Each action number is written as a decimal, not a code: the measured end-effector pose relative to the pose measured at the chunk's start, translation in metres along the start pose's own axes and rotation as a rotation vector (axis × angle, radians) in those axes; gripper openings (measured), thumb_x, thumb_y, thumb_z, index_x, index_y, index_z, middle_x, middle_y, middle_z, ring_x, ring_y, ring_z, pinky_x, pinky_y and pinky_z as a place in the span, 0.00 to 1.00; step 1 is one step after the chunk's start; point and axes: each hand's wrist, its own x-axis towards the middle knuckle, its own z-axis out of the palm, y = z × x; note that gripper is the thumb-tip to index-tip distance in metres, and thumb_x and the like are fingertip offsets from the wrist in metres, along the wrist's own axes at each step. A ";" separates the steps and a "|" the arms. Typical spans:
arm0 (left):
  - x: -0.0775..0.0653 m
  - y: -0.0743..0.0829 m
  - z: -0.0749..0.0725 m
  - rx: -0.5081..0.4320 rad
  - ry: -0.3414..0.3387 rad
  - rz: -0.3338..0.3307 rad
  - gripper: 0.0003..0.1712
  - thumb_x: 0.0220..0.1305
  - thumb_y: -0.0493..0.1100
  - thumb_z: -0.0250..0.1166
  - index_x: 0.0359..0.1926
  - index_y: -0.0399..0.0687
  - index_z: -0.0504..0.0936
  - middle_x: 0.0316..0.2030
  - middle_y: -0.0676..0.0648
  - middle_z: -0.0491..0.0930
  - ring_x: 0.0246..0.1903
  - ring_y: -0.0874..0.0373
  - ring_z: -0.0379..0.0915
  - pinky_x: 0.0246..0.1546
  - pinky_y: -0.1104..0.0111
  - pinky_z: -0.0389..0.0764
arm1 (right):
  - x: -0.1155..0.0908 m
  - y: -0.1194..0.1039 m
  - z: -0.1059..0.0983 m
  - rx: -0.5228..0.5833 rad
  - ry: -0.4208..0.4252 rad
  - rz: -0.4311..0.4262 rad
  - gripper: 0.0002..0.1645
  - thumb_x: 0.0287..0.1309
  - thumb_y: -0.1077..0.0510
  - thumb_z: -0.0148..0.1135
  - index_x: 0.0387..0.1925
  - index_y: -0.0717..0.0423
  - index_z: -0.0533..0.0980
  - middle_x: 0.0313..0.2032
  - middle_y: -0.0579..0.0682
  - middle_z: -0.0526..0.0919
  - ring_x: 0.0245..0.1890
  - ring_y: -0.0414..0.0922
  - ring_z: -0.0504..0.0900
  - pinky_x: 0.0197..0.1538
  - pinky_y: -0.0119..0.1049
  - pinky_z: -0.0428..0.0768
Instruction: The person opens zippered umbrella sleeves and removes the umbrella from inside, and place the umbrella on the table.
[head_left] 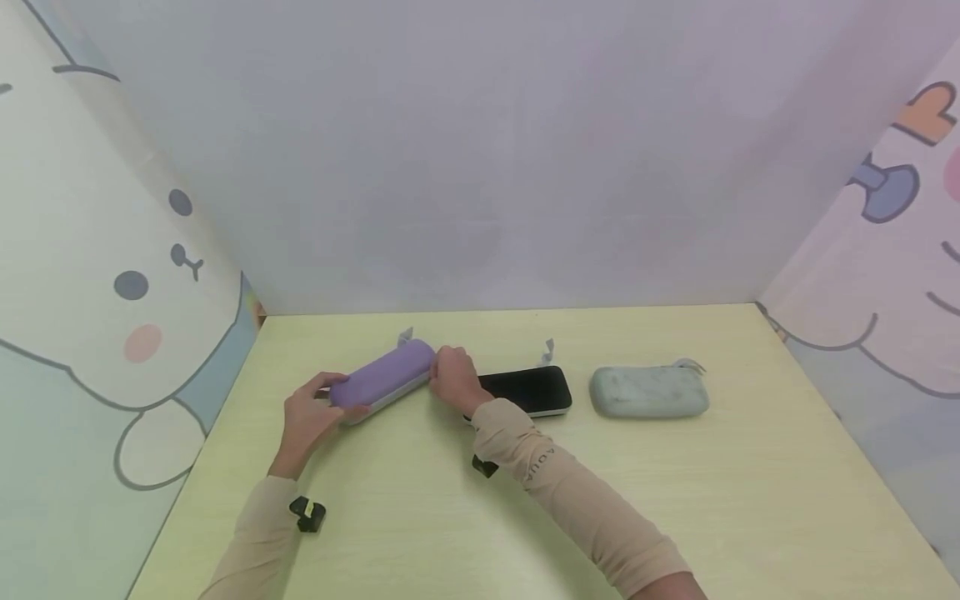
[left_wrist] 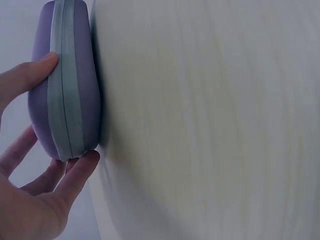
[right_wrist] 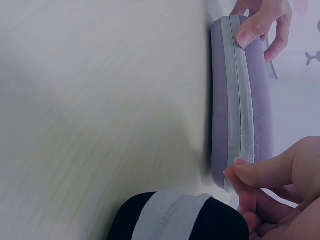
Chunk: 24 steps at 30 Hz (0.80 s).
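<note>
A purple zippered case [head_left: 385, 375] with a pale grey zip band [right_wrist: 239, 95] lies slanted at the table's left. My left hand [head_left: 309, 415] holds its left end, thumb on the zip band and fingers around the end, as the left wrist view shows. At the other end, my right hand [head_left: 454, 379] has thumb and forefinger pinched together against the zip band; the small part between the fingertips is hidden. A white strap [head_left: 405, 336] sticks up behind the case. Just right of my right hand is a black case [head_left: 528, 390], partly covered by that hand and wrist.
A pale grey-green marbled case [head_left: 649, 392] lies right of the black one. Another white strap [head_left: 547, 352] stands up behind the black case. The light yellow table [head_left: 420, 517] ends at a plain back wall [head_left: 510, 167], with cartoon-printed panels on both sides.
</note>
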 end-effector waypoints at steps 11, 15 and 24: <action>-0.004 0.002 0.002 0.014 0.047 0.003 0.37 0.36 0.55 0.80 0.49 0.45 0.79 0.48 0.39 0.79 0.43 0.46 0.73 0.42 0.59 0.70 | 0.002 -0.005 0.010 0.017 0.017 0.049 0.20 0.42 0.74 0.56 0.05 0.54 0.67 0.09 0.41 0.62 0.12 0.35 0.57 0.16 0.26 0.58; -0.006 0.004 0.004 0.013 0.049 -0.004 0.37 0.37 0.55 0.79 0.49 0.46 0.78 0.46 0.40 0.79 0.42 0.47 0.74 0.41 0.59 0.71 | 0.002 -0.005 0.012 0.021 0.016 0.055 0.19 0.43 0.73 0.57 0.06 0.55 0.70 0.09 0.41 0.65 0.13 0.36 0.60 0.17 0.25 0.60; -0.008 0.009 0.007 0.036 0.091 0.026 0.35 0.36 0.52 0.80 0.47 0.44 0.79 0.42 0.39 0.81 0.38 0.48 0.75 0.39 0.61 0.72 | 0.003 -0.006 0.014 0.032 0.033 0.050 0.22 0.43 0.74 0.58 0.04 0.53 0.65 0.08 0.41 0.60 0.12 0.35 0.56 0.16 0.25 0.56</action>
